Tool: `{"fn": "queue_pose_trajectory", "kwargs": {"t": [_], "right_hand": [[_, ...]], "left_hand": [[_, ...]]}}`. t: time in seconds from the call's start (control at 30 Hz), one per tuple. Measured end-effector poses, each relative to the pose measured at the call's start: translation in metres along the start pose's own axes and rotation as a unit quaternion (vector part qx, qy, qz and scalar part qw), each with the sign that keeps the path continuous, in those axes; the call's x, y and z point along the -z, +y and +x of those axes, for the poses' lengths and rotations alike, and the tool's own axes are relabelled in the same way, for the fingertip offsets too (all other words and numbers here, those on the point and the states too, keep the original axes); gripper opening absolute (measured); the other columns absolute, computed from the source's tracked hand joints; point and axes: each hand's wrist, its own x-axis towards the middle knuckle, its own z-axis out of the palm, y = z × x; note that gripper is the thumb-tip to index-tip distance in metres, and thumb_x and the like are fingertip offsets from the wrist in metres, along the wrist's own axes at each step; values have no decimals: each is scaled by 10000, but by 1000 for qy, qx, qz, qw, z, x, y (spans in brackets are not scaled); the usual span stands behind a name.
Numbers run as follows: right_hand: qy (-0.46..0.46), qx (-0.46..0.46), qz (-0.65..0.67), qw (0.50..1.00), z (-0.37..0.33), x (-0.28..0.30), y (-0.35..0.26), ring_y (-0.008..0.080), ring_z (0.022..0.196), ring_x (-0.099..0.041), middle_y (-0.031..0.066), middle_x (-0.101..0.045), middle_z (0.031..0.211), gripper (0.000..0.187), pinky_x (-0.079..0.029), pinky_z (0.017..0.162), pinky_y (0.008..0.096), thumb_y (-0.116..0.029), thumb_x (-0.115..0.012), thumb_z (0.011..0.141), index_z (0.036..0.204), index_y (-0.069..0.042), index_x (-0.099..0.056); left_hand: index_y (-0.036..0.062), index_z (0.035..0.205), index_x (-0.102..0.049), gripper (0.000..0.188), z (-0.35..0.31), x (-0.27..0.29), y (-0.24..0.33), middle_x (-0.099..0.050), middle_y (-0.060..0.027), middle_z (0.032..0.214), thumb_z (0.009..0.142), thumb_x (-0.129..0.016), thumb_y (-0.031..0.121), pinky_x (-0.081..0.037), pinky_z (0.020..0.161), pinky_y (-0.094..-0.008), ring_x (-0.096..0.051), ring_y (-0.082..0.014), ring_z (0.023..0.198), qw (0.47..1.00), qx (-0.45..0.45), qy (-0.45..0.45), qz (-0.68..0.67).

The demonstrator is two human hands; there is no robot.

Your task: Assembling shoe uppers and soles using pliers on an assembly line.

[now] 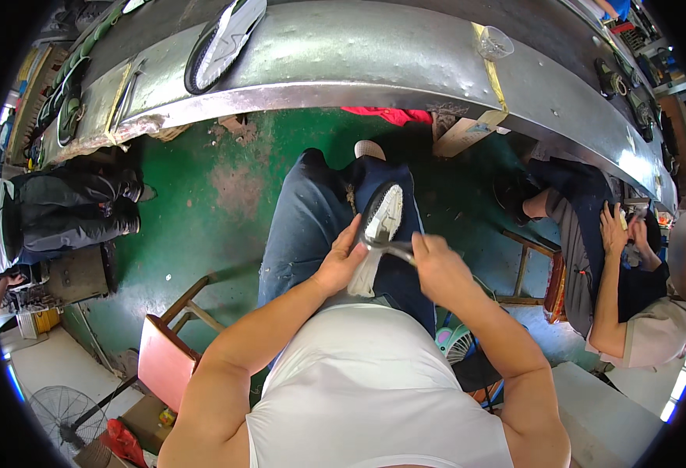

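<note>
A shoe (pixel 384 212) with a black rim and a whitish underside rests across my lap, its rounded end pointing away from me. My left hand (pixel 341 260) is closed round the near left side of the shoe. In my right hand (pixel 440 267) is the handle of a metal hammer (pixel 394 249), my fingers wrapped round it. The hammer's head lies over the near half of the shoe; whether it touches the surface I cannot tell. Below the head, a pale narrow part (pixel 365 279) reaches toward my body.
A metal-covered bench (pixel 335 58) curves ahead, bearing another shoe (pixel 222 47) and a clear plastic cup (pixel 495 44). To the right a co-worker (pixel 639 304) sits handling something. Another person (pixel 70 207) is at the left, near a pink-seated chair (pixel 165 355) and a fan (pixel 66 425).
</note>
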Motion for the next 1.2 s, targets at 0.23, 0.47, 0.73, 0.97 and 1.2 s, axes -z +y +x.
{"fn": "queue_pose_trajectory", "kwargs": {"t": [0.23, 0.47, 0.73, 0.97, 1.2], "right_hand": [[-120, -117, 274, 947, 16, -6, 14, 270, 820, -668, 166, -669, 893, 300, -528, 748, 354, -150, -628, 921, 1169, 15, -593], [-61, -182, 465, 864, -1, -51, 7, 136, 732, -639, 47, -670, 825, 199, -498, 649, 277, -159, -597, 974, 1086, 3, -622], [-146, -243, 496, 821, 1, 22, 16, 165, 763, -671, 77, -680, 836, 310, -519, 534, 323, -276, -533, 1026, 1044, 22, -613], [-63, -105, 194, 973, 44, 4, 20, 224, 618, -637, 118, -641, 713, 401, -516, 643, 357, -324, -436, 1053, 911, 24, -576], [-40, -65, 76, 994, 24, -18, 13, 479, 772, -634, 265, -664, 807, 456, -488, 686, 533, -391, -454, 1036, 945, 42, -563]], "left_hand": [[101, 1593, -206, 682, -2, -5, 22, -371, -217, 1533, 1023, -547, 255, -308, 1157, -347, -391, -310, 1401, 999, 5, 36, 31], [212, 1589, -215, 653, -3, -2, 48, -398, -288, 1501, 1007, -507, 179, -457, 1056, -401, -556, -425, 1247, 937, -138, 19, 321], [293, 1554, -305, 572, 1, 0, 68, -429, -326, 1452, 1009, -468, 228, -531, 944, -464, -637, -477, 1062, 921, -59, -23, 384], [186, 1557, -271, 633, -13, -3, 73, -386, -315, 1491, 985, -539, 217, -557, 878, -464, -649, -466, 1017, 897, -48, -38, 438], [54, 1584, 16, 848, -15, -6, 66, -206, -278, 1604, 985, -568, 196, -407, 1104, -408, -442, -438, 1365, 968, 83, -20, 236]]}}
